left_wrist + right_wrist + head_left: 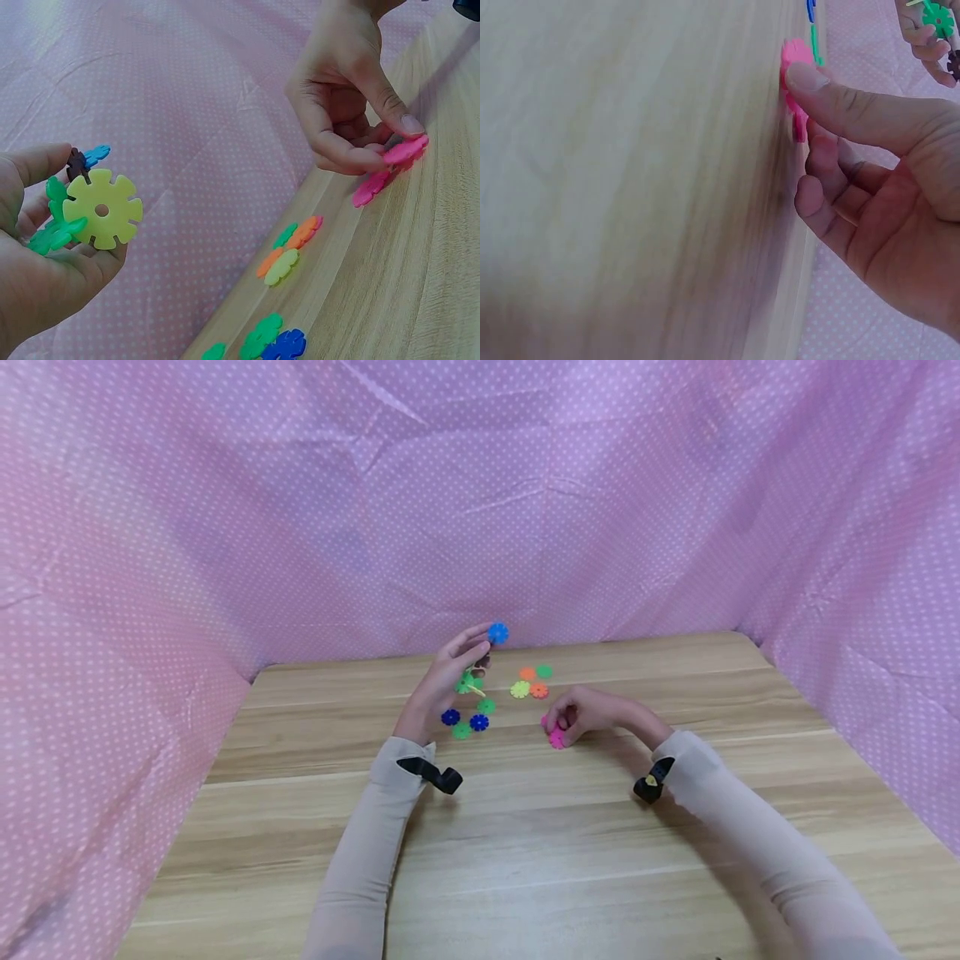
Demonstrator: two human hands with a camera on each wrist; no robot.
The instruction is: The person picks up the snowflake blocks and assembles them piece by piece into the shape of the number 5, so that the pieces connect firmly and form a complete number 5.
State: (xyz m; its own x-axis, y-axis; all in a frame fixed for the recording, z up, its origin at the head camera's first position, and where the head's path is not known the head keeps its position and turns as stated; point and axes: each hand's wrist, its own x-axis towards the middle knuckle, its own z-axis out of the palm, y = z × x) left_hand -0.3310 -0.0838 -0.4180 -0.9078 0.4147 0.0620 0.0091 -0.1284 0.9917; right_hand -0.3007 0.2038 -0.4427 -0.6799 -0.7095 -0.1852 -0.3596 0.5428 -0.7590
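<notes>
Raised over the far half of the table, my left hand [441,681] holds a cluster of joined, notched plastic discs. In the left wrist view the cluster shows a yellow disc [116,229] facing the camera, green discs [54,235] beside the palm, a dark brown disc [76,165] by the thumb and a blue disc [97,155] at the far end. Down at the tabletop, the thumb and a finger of my right hand [591,708] pinch a pink disc [407,151]. Another pink disc [371,189] lies right beside it, partly covered by the fingers in the head view.
Two orange discs, a yellow disc [520,690] and a green disc [544,672] lie beyond the right hand. Nearer the left wrist are dark blue discs [479,722] and green discs [461,731]. A pink dotted cloth [480,510] encloses the back and sides of the wooden table [525,860].
</notes>
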